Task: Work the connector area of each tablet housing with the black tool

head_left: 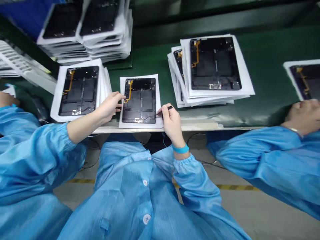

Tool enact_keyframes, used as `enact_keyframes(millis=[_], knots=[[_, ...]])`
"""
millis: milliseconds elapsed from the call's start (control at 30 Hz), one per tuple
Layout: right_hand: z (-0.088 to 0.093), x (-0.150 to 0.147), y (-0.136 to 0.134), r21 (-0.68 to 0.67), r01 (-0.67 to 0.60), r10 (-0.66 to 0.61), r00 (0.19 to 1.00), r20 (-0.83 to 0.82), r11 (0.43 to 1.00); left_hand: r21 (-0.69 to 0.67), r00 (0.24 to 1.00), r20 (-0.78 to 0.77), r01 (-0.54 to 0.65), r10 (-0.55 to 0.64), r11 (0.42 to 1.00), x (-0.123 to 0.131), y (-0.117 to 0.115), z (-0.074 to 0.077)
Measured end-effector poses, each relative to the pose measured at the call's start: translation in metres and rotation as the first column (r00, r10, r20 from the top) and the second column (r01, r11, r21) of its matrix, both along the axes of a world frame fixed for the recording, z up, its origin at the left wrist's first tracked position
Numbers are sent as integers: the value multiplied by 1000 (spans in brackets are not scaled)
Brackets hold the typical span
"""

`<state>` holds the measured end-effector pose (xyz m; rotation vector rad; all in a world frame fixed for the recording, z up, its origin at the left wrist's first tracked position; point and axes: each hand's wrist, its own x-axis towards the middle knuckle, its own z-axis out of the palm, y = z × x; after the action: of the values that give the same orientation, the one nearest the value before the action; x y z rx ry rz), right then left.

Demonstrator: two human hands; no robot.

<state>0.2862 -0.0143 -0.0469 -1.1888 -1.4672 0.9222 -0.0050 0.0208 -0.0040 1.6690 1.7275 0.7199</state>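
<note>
An opened tablet housing (147,100), black inside with an orange flex cable (129,90) at its upper left, lies on a white sheet (157,83) in front of me. My left hand (112,105) rests at its left edge, fingers apart, the fingertips by the cable's lower end. Between the fingers of my right hand (172,122) is a slim dark pen-like tool (168,109); its exact kind is unclear. The tool's tip points at the housing's lower right edge, and I cannot tell whether it touches.
Sheets with similar housings form a stack on the right (216,66) and another on the left (78,90). Taller stacks (107,43) stand at the back left. Co-workers' arms are close on both sides, one hand (303,111) at another housing. The green bench's front edge (200,126) runs before me.
</note>
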Motion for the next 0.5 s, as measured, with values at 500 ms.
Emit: enact_keyframes(millis=[500], knots=[[-5,12,5,27,-156,153,985,84,987,166,551,-685,755,-476,634,52,-29,-21]])
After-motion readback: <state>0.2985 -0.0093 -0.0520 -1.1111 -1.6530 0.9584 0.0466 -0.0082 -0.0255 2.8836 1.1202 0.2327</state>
